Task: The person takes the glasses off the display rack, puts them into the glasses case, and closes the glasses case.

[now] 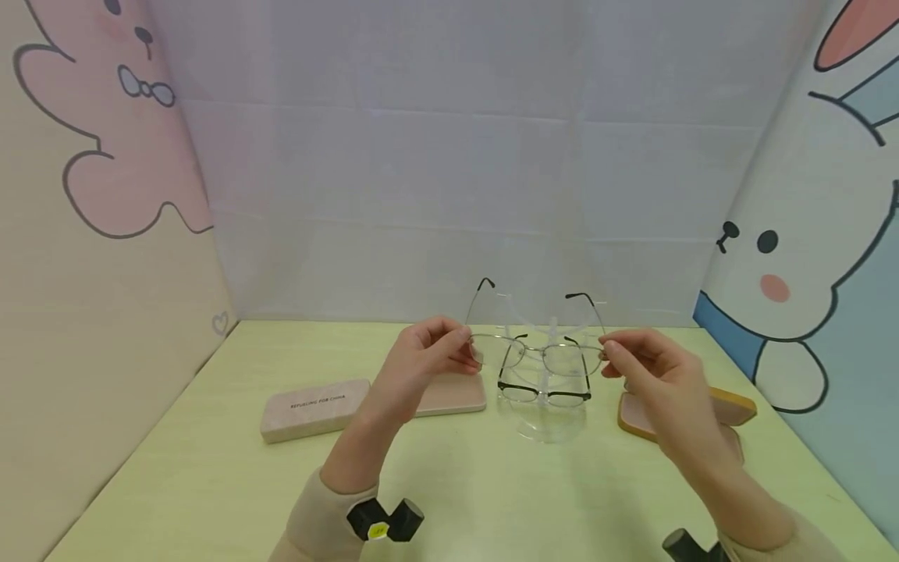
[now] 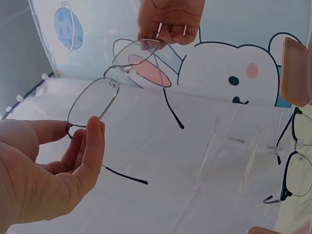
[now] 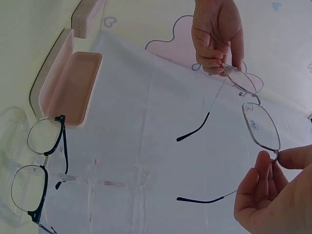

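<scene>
A pair of thin metal-rimmed eyeglasses (image 1: 534, 350) is held up between both hands, temples unfolded and pointing away, dark tips outermost. My left hand (image 1: 421, 359) pinches the left end of the frame by the hinge, thumb against fingers. At the opposite hinge, my right hand (image 1: 656, 382) pinches the frame likewise, also clear in the right wrist view. Behind and below the held pair is a clear display stand (image 1: 541, 431). A second pair, black-browed eyeglasses (image 1: 520, 388), sits on the stand's lower part, lenses facing me.
Left on the table (image 1: 232, 484) lies a closed pale glasses case (image 1: 316, 406) with lettering. Beside it is an open pink-lined case (image 3: 78, 87), partly behind my left hand. An open mustard-coloured case (image 1: 733, 406) lies at right, partly behind my right hand. Cartoon-printed walls flank the table.
</scene>
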Tool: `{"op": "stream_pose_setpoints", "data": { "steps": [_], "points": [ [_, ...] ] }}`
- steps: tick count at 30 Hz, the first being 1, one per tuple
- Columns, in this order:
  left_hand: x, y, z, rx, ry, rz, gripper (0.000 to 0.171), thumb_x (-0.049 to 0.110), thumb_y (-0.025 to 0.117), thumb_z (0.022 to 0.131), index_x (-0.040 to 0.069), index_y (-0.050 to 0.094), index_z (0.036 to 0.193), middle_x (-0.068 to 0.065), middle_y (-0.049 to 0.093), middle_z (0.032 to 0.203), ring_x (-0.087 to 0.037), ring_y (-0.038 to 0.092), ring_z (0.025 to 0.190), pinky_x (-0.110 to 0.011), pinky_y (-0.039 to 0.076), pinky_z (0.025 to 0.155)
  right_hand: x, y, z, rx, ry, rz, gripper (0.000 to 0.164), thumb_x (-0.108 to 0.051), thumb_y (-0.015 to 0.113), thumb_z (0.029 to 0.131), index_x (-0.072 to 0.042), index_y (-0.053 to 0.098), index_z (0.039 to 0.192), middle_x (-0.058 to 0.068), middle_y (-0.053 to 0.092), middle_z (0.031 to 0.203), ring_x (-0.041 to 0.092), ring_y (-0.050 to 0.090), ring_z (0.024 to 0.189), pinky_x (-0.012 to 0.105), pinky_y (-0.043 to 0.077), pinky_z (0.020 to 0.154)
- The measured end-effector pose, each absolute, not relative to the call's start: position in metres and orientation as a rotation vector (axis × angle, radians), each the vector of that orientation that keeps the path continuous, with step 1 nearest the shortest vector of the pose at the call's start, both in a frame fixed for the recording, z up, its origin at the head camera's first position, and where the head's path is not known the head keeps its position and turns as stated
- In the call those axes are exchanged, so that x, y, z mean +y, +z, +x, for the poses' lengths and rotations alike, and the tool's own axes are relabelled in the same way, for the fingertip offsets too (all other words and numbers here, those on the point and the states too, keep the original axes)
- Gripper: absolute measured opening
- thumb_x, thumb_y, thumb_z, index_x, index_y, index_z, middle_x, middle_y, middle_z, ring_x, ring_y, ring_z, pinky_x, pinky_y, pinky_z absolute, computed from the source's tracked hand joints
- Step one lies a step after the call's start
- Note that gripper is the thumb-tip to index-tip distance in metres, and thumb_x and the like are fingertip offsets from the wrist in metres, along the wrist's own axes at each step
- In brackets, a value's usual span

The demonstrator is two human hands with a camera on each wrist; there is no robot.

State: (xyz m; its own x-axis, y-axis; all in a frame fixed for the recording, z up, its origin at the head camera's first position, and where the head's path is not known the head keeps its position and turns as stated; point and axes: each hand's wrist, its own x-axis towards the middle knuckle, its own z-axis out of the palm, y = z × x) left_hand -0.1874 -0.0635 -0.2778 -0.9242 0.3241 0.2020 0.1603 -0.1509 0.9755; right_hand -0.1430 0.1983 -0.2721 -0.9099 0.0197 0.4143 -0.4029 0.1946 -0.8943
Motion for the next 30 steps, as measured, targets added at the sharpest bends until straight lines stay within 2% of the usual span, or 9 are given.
{"op": "stream_pose_setpoints", "data": {
  "steps": [6,9,13,15,22,26,30],
  "points": [
    [-0.066,-0.283,-0.191,2.016,2.305,0.463,0.013,0.008,0.054,0.090,-0.004,0.056,0.093,-0.009,0.059,0.080,-0.020,0.062,0.073,-0.041,0.052,0.079,0.192,-0.276,-0.159,-2.210,1.802,0.302,0.013,-0.016,0.059,0.089,-0.009,0.062,0.100,-0.008,0.065,0.083,0.007,0.061,0.073,0.015,0.051,0.069],
    [-0.066,-0.285,-0.194,2.046,2.341,0.383,0.014,0.006,0.055,0.089,-0.005,0.056,0.098,-0.009,0.060,0.080,-0.018,0.061,0.073,-0.040,0.052,0.080,0.189,-0.278,-0.169,-2.201,1.973,0.235,0.025,-0.019,0.061,0.087,-0.007,0.057,0.109,-0.008,0.066,0.085,0.007,0.062,0.077,0.017,0.052,0.071],
    [-0.067,-0.289,-0.198,2.107,2.375,0.272,0.019,0.002,0.057,0.087,-0.006,0.057,0.105,-0.009,0.061,0.081,-0.017,0.060,0.072,-0.031,0.053,0.075,0.186,-0.280,-0.182,-2.207,2.180,0.150,0.045,-0.022,0.063,0.086,-0.002,0.050,0.123,-0.009,0.066,0.087,0.006,0.062,0.081,0.019,0.051,0.075],
    [-0.068,-0.291,-0.201,2.147,2.379,0.220,0.021,0.000,0.058,0.086,-0.004,0.058,0.106,-0.009,0.061,0.080,-0.016,0.061,0.070,-0.029,0.054,0.073,0.185,-0.281,-0.187,-2.227,2.216,0.133,0.048,-0.022,0.064,0.085,0.000,0.048,0.125,-0.009,0.066,0.087,0.006,0.062,0.081,0.020,0.051,0.076],
    [-0.074,-0.296,-0.206,2.227,2.337,0.144,0.023,-0.002,0.058,0.084,-0.004,0.059,0.107,-0.006,0.060,0.074,-0.015,0.059,0.066,-0.027,0.054,0.069,0.178,-0.286,-0.196,-2.263,2.154,0.138,0.042,-0.016,0.063,0.086,0.007,0.051,0.120,-0.007,0.065,0.077,0.007,0.063,0.072,0.022,0.053,0.072],
    [-0.075,-0.297,-0.206,2.237,2.323,0.129,0.023,-0.002,0.059,0.084,-0.003,0.059,0.107,-0.002,0.059,0.070,-0.016,0.059,0.066,-0.031,0.054,0.071,0.175,-0.287,-0.199,-2.311,2.064,0.147,0.043,-0.014,0.061,0.088,0.011,0.049,0.120,-0.007,0.065,0.076,0.007,0.062,0.069,0.022,0.053,0.070],
    [-0.076,-0.297,-0.206,2.247,2.308,0.134,0.024,-0.002,0.058,0.084,-0.002,0.059,0.107,-0.001,0.057,0.068,-0.016,0.058,0.065,-0.032,0.054,0.072,0.175,-0.288,-0.201,-2.315,2.041,0.165,0.033,-0.011,0.061,0.087,0.007,0.054,0.114,-0.007,0.065,0.073,0.007,0.061,0.068,0.023,0.053,0.068]
  ]
}}
